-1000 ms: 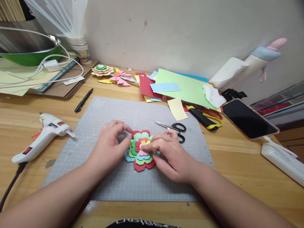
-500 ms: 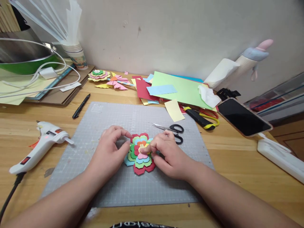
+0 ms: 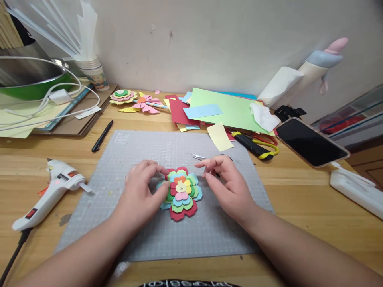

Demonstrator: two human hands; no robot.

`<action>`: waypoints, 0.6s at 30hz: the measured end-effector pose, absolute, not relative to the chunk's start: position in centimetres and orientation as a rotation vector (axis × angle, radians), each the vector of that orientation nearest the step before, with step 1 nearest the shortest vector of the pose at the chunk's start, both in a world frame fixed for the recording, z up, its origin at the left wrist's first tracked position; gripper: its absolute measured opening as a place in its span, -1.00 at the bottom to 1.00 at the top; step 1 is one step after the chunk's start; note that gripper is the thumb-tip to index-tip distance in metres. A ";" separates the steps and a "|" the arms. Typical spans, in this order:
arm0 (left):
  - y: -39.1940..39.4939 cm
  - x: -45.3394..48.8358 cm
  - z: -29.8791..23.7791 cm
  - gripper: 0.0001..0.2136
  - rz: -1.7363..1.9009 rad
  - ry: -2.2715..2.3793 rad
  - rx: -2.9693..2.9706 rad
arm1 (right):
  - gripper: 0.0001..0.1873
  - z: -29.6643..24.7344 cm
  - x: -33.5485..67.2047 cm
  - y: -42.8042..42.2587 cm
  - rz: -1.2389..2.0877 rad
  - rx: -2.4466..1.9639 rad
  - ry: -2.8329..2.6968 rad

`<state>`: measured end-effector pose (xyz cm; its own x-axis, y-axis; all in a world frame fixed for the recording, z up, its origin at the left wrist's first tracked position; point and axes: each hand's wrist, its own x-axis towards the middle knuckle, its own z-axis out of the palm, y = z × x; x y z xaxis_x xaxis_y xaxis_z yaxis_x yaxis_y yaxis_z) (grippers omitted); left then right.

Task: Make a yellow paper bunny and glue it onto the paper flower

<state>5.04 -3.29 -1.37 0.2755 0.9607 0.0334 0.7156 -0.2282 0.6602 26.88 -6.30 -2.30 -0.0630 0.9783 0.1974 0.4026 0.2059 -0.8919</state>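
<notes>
A layered paper flower point(image 3: 181, 196) lies on the grey cutting mat point(image 3: 134, 235), its petals red, green, blue, pink, orange and yellow. At its middle sits a pale yellow piece with a small drawn face. My left hand point(image 3: 145, 185) holds the flower at its upper left edge, thumb and index finger curved onto the petals. To the right of the flower hovers my right hand point(image 3: 229, 183), empty, with fingers loosely bent and apart. Black-handled scissors point(image 3: 198, 157) lie behind my right hand, mostly hidden by it.
A glue gun point(image 3: 56, 191) and a black pen point(image 3: 102, 136) lie at left. Behind the mat are coloured paper sheets point(image 3: 221, 109), a finished paper flower point(image 3: 123, 97) and a utility knife point(image 3: 253, 146). A phone point(image 3: 311, 141) and a white power strip point(image 3: 356, 195) are at right.
My right hand has lifted off the flower's centre and moved right, its fingers spreading. The small face at the centre now shows. My left hand stays at the flower's left edge.
</notes>
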 end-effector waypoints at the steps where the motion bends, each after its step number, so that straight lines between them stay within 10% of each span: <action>1: -3.4 5.0 -1.3 -0.78 0.564 1.531 2.066 | -0.90 -2.2 26.7 -6.3 0.857 -1.431 -1.634; 8: -4.3 4.1 -1.8 -0.10 0.225 1.558 2.468 | -0.72 -1.3 25.9 -7.0 0.737 -1.686 -1.915; 18: -5.0 4.3 -2.4 -0.10 0.239 1.497 2.647 | -0.58 -2.1 25.4 -7.3 1.398 -1.331 -1.107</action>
